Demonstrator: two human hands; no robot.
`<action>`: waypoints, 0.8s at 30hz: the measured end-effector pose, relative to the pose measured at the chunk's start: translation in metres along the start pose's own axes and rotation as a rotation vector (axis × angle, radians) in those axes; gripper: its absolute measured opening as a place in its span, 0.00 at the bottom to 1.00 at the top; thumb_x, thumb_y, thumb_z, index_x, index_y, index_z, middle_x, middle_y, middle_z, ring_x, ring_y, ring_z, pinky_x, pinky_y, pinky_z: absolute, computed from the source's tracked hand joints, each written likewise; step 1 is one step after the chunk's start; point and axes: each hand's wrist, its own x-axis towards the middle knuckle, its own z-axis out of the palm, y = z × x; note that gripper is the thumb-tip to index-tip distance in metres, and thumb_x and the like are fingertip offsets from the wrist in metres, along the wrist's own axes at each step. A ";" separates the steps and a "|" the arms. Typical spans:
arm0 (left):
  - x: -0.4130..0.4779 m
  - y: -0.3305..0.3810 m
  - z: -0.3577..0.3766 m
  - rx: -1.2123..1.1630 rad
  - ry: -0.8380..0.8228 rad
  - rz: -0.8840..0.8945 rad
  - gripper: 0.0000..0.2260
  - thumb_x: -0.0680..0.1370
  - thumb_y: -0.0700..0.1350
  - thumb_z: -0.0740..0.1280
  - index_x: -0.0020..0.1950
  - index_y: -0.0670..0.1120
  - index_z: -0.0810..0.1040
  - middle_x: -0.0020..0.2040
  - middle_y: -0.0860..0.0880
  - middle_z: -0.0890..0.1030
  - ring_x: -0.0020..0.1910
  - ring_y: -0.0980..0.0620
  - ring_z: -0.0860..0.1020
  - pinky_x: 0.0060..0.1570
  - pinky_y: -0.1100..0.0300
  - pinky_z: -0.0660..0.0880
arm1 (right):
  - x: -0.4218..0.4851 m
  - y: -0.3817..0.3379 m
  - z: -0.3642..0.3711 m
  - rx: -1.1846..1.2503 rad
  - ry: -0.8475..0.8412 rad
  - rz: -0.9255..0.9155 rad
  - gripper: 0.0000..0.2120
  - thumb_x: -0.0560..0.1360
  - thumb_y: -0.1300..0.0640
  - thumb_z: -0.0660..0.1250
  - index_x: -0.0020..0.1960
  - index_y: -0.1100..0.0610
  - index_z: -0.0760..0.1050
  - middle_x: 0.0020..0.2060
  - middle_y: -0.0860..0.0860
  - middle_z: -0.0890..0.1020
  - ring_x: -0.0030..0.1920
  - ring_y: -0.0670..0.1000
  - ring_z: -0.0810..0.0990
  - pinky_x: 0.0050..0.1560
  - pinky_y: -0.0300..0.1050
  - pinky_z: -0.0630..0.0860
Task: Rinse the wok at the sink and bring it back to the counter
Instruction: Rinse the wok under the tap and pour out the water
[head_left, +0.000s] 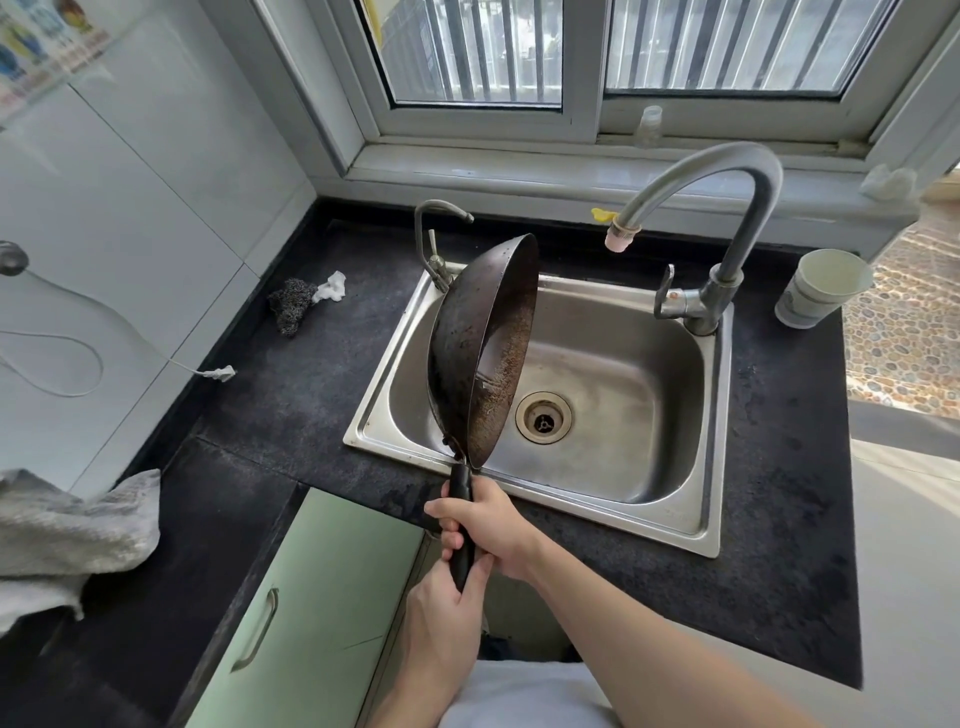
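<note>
Over sink (711, 525), two-handed wok (483, 348)

A home kitchen: a stainless steel sink (597, 395) with a tall curved faucet (727, 208) is set into a dark speckled surface (291, 395) under a barred window (478, 52). White wall tiles (130, 182), a green cabinet door (311, 613), a steel scourer (291, 306) and a paper cup (815, 291) surround it.

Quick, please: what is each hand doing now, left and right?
Left hand: closed on the lower end of the wok handle.
Right hand: closed on the handle higher up; wok tipped on edge over the sink.
</note>
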 end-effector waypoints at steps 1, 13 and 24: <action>0.000 0.001 0.000 0.002 0.000 -0.002 0.15 0.78 0.56 0.64 0.46 0.45 0.79 0.33 0.50 0.79 0.32 0.54 0.75 0.29 0.65 0.66 | 0.000 0.000 -0.001 0.001 -0.003 -0.001 0.12 0.77 0.68 0.67 0.47 0.57 0.64 0.26 0.49 0.70 0.23 0.47 0.68 0.30 0.44 0.76; 0.000 0.010 0.004 0.009 0.006 -0.021 0.14 0.78 0.56 0.63 0.46 0.46 0.79 0.35 0.48 0.80 0.35 0.51 0.76 0.31 0.62 0.67 | 0.002 -0.005 -0.008 -0.010 -0.032 -0.005 0.12 0.78 0.67 0.67 0.45 0.57 0.65 0.26 0.49 0.69 0.23 0.46 0.69 0.30 0.44 0.76; 0.000 0.014 0.007 0.001 0.022 -0.025 0.14 0.78 0.56 0.63 0.47 0.46 0.78 0.39 0.48 0.82 0.41 0.46 0.79 0.38 0.55 0.70 | 0.002 -0.008 -0.011 0.003 -0.041 0.003 0.12 0.78 0.67 0.67 0.46 0.57 0.64 0.26 0.49 0.69 0.24 0.46 0.68 0.30 0.44 0.75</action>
